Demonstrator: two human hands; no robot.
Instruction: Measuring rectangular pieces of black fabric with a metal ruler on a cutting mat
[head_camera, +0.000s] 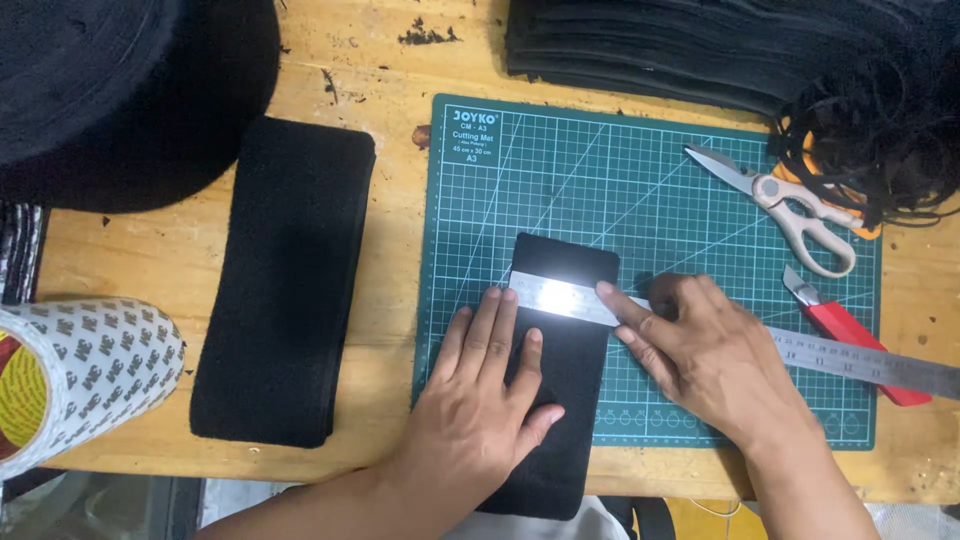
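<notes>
A steel ruler is being squared across a black fabric strip on a green cutting mat.

At 9 o'clock on the wooden counter (380, 60) a patterned tape roll (80, 375) lies beside a stack of black strips (280, 280), with a large black roll (120, 90) at 11 o'clock. The fabric strip (565, 380) is pressed flat at 6 o'clock by the left hand (480, 400), its grip open, fingers spread, nothing held. The ruler (850, 355) is pinned crosswise by the right hand (715, 360), fingers flat, nothing clasped. The measuring step appears to be in hand; a cut would call for the red knife (850, 340) at 3 o'clock, untouched. Scissors (790, 205) lie on the mat (600, 170). More black fabric (700, 50) is piled at 1 o'clock. Little of the room is shown.
</notes>
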